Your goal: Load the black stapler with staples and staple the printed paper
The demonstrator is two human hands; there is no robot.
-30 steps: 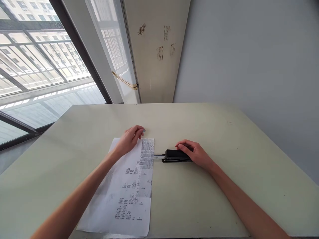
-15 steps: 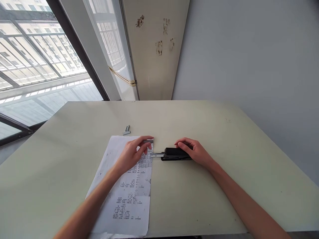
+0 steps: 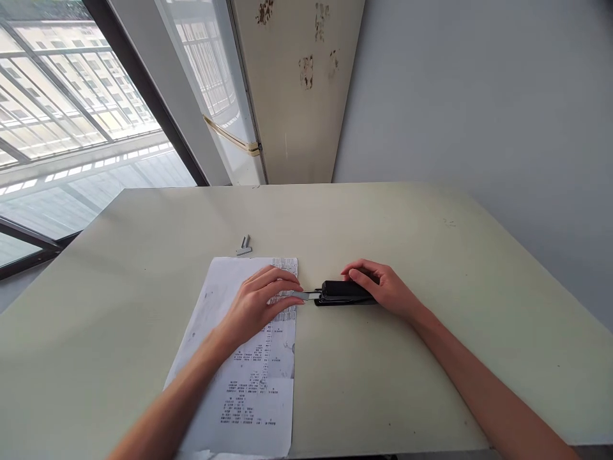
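A black stapler [image 3: 342, 289] lies on its side-to-side length across the table, its front pointing left and a metal tray [image 3: 313, 296] sticking out of that end. My right hand [image 3: 385, 287] is closed around its rear. My left hand [image 3: 263, 299] pinches a grey strip of staples [image 3: 297, 294] between thumb and fingers, at the outer end of the tray. Whether the strip sits inside the tray I cannot tell. Beneath my left hand and forearm is a printed sheet of paper [image 3: 258, 396], its right edge close to the stapler.
More grey staple strips [image 3: 244, 247] lie just beyond the paper's top edge. The pale table [image 3: 383, 383] reaches to a stained cream panel [image 3: 297, 128] at the back. A window is at the left, a grey wall [image 3: 479, 96] at the right.
My left hand has lowered the staple strip from above the paper's upper right corner to the stapler's tray. My right hand stays on the stapler. The view has tilted slightly.
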